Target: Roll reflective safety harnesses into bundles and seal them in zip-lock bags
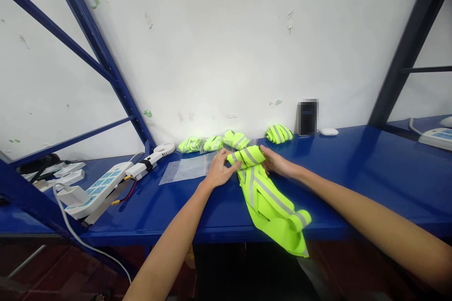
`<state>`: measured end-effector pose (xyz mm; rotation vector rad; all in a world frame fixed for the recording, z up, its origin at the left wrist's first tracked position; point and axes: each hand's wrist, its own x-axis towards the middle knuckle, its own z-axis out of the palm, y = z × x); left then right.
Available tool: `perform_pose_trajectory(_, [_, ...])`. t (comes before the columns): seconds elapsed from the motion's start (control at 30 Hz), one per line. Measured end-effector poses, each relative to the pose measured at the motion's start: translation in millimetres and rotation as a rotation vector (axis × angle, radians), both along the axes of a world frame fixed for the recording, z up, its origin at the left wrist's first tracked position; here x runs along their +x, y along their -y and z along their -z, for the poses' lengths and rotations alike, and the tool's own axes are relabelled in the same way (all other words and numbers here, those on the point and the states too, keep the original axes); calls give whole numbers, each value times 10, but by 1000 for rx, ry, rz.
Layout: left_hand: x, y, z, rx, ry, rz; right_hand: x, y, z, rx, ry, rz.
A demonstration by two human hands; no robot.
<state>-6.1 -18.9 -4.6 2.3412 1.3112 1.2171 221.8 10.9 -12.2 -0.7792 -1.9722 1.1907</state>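
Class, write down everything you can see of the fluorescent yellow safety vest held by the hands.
The safety vest is fluorescent yellow-green fabric with grey reflective stripes, and it looks thin and soft. Its far end is rolled or folded into a bundle, gripped between the left hand and the right hand. The rest lies loosely crumpled across the blue shelf, with its near end hanging over the front edge.

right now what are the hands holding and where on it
Both hold the neon reflective vest by its rolled far end, left hand and right hand at either side.
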Motion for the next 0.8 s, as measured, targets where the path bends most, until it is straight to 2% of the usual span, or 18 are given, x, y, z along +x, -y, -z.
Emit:
perform_pose_trajectory(0.1, [5, -86, 55, -135, 290, 25, 29, 81, -67, 89, 119, -100])
perform_pose_trajectory(0.17, [17, -137, 80, -252, 455, 55, 38, 111, -91, 277, 189, -58])
perform_pose_trajectory(0.23, [34, -168, 95, -327, 554, 39, 42, 106, -85, 436, 203, 45])
perform_pose_trajectory(0.33, [71, -160, 104, -346, 581, 1, 55, 71, -59, 613, 145, 186])
perform_pose_trajectory(0.47, [130, -83, 120, -273, 483, 6, 67, 104, -98, 791, 143, 193])
perform_pose_trajectory(0.5, [141, -67, 130, -246, 461, 9, 60, 127, -119, 781, 131, 191])
perform_pose_trajectory(0.57, [156, -50, 158, -220, 458, 18, 29, 168, -152, 653, 75, 183])
perform_pose_trajectory(0.67, [160, -61, 208, -287, 526, 54, -39, 173, -163, 312, -61, 148])
perform_pose_trajectory(0.73, [151, -72, 232, -320, 529, 91, -74, 136, -154, 116, -197, 188])
perform_pose_trajectory(0.8, [136, -74, 239, -280, 470, 105, -84, 90, -151, -29, -361, 258])
